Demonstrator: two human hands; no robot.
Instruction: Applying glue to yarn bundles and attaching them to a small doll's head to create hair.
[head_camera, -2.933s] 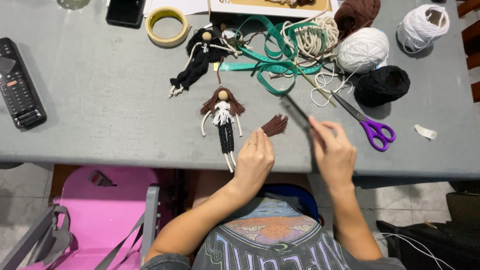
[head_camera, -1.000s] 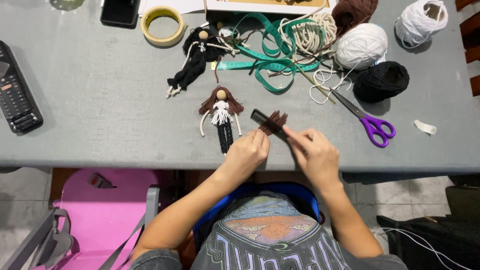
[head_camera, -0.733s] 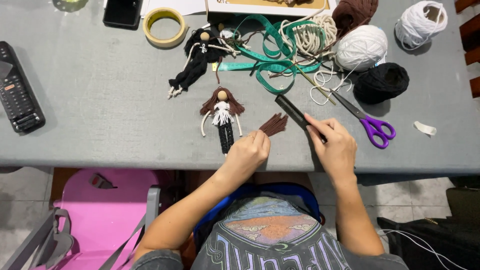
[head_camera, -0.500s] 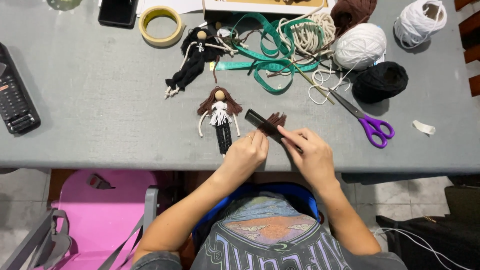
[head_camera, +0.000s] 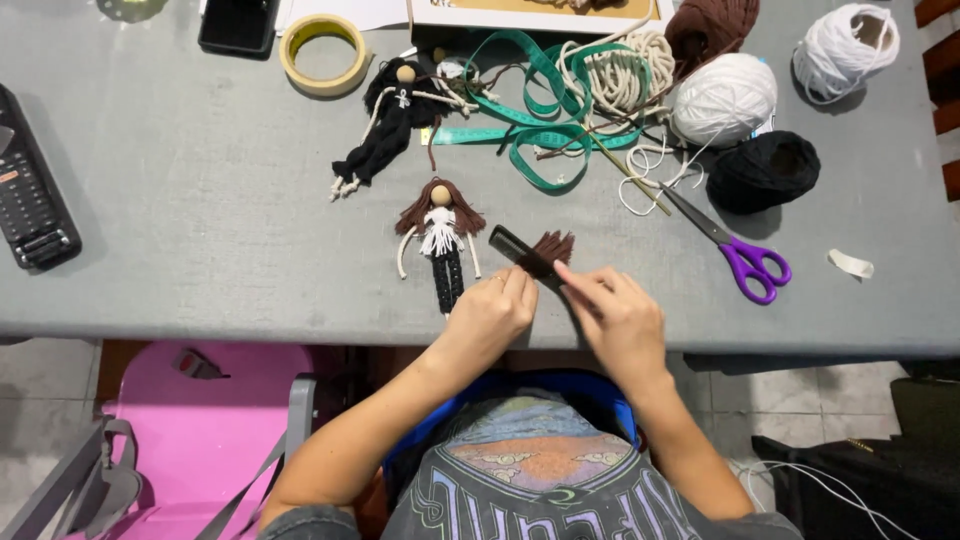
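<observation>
Right hand (head_camera: 622, 322) grips a black comb (head_camera: 520, 250) at its near-right end; comb's long axis runs far-left from the fingers, teeth lying across the brown yarn tuft (head_camera: 552, 246). Left hand (head_camera: 492, 316) is curled shut, pinching the tuft's near end just left of the right hand. Tuft fans toward the far side, just right of the brown-haired doll (head_camera: 440, 232) on the grey table (head_camera: 200, 230).

Dark phone (head_camera: 237, 24), screen black, top-left table edge; flat box (head_camera: 540, 14) top centre.
</observation>
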